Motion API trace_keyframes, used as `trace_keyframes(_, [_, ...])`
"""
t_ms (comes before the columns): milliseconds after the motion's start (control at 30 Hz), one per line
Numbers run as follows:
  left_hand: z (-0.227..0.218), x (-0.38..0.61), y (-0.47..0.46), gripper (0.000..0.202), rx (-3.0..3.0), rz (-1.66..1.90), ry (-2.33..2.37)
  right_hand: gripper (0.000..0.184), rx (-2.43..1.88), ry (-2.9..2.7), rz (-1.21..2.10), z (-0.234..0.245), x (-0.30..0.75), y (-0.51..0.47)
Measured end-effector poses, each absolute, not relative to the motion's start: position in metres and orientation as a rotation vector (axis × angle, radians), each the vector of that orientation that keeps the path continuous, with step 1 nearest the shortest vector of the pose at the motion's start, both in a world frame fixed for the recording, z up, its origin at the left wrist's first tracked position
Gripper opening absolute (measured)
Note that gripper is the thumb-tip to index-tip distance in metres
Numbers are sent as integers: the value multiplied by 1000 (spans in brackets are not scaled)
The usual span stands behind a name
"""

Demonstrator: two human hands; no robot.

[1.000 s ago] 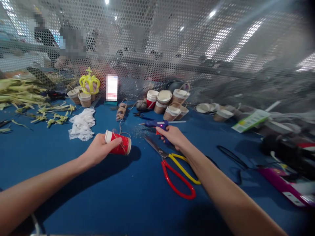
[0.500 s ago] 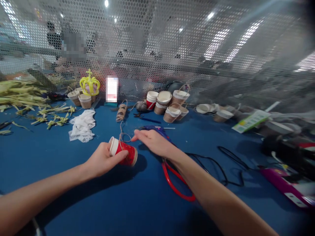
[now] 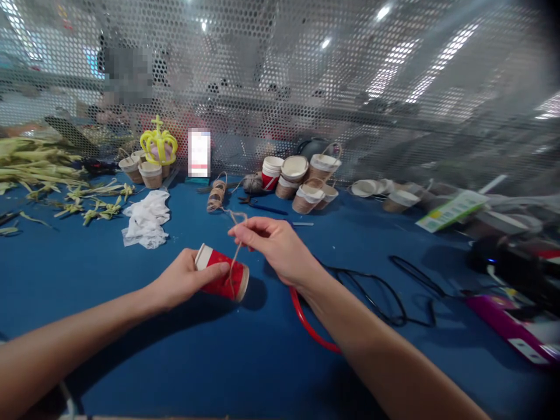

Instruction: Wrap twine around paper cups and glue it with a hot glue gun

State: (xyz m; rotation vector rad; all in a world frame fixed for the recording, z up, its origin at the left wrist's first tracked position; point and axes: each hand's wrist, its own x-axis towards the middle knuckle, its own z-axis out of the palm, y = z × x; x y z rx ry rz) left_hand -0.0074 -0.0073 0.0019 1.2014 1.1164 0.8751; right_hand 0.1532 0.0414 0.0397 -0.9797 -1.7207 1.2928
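Observation:
A red paper cup (image 3: 226, 279) lies on its side on the blue table (image 3: 175, 350), and my left hand (image 3: 181, 283) is wrapped around it. My right hand (image 3: 273, 248) hovers just above and to the right of the cup, fingers pinched on a strand of brown twine (image 3: 237, 252). The twine runs down onto the cup and back toward a twine spool (image 3: 216, 195). A red scissor handle (image 3: 306, 324) shows under my right forearm.
Stacked paper cups (image 3: 301, 181) stand at the back centre, with a yellow crown (image 3: 158, 144), more cups and a white cloth (image 3: 146, 219) to the left. Green leaf strips (image 3: 39, 175) lie far left. A black cable (image 3: 385, 291) and purple tool (image 3: 507, 326) lie right. A perforated screen (image 3: 280, 87) closes the back.
My right hand let go of the blue glue gun, moved left to the cup and pinched the twine, lifting it. The left hand turned the cup slightly to the right.

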Motion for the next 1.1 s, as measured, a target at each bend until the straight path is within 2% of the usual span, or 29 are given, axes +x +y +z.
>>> trace_keyframes(567, [2, -9, -2, 20, 794, 842, 1091, 19, -1074, -1770, 937, 55, 165, 35])
trace_keyframes(1100, [4, -6, -10, 21, 935, 840, 1071, 21, -1127, -1839, 938, 44, 165, 44])
